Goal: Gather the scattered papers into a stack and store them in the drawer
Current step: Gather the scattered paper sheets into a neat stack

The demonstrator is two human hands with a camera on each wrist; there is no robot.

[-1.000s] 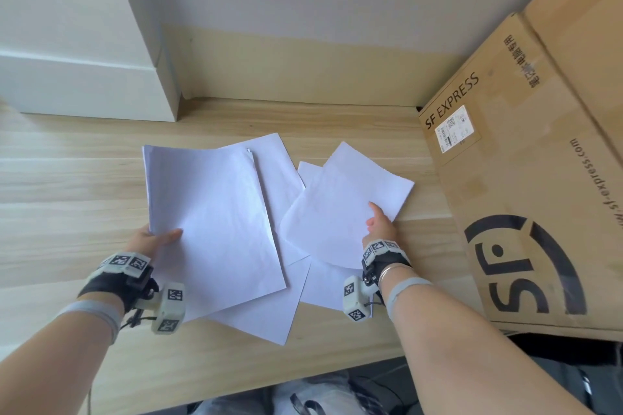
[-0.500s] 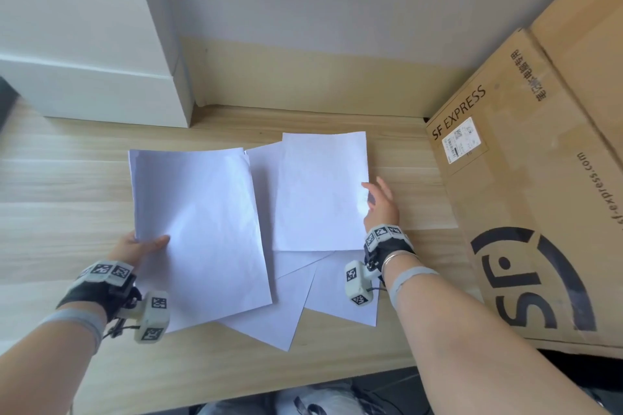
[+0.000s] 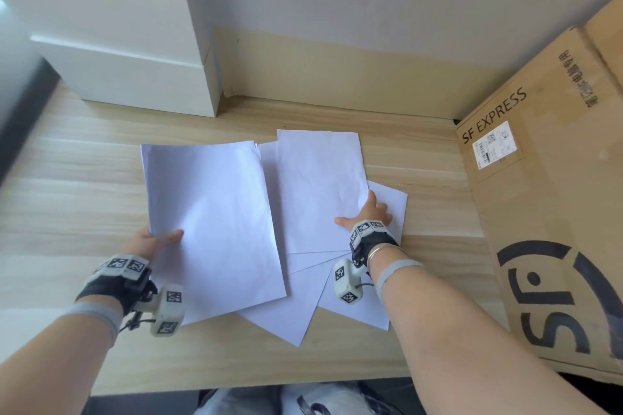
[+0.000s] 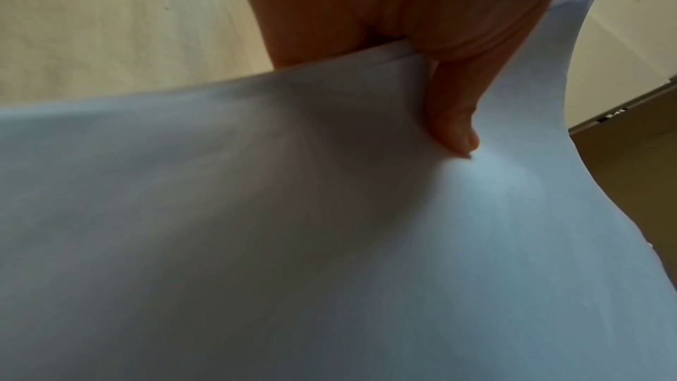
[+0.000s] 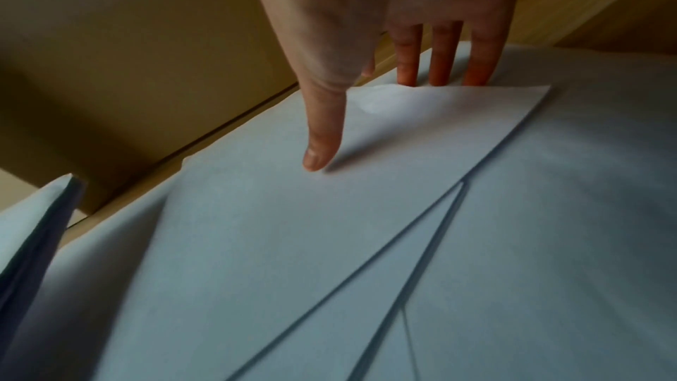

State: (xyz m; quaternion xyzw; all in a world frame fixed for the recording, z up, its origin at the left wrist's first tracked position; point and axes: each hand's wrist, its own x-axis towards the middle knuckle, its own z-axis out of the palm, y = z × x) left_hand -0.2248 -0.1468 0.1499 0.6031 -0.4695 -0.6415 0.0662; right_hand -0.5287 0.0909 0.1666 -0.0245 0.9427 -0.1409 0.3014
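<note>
My left hand (image 3: 158, 239) pinches the left edge of a few gathered white sheets (image 3: 215, 226), thumb (image 4: 454, 126) on top and fingers underneath, their far end raised off the desk. To the right, an upright sheet (image 3: 320, 189) lies on the desk. My right hand (image 3: 367, 216) pinches its right edge, with the thumb (image 5: 322, 141) on top and three fingers (image 5: 443, 62) slid beneath it. Several more sheets (image 3: 296, 307) lie fanned out below it, and one corner (image 3: 394, 202) shows past my right fingers. The white drawer unit (image 3: 128, 77) stands at the back left, shut.
A large SF Express cardboard box (image 3: 553, 212) fills the right side, close to my right hand. The wooden desk (image 3: 77, 199) meets the wall at the back. Its front edge runs just below the lowest sheets.
My right hand turned the slanted sheet upright beside the left stack, then slid nearer along its right edge and took hold of it. My left hand kept holding its sheets.
</note>
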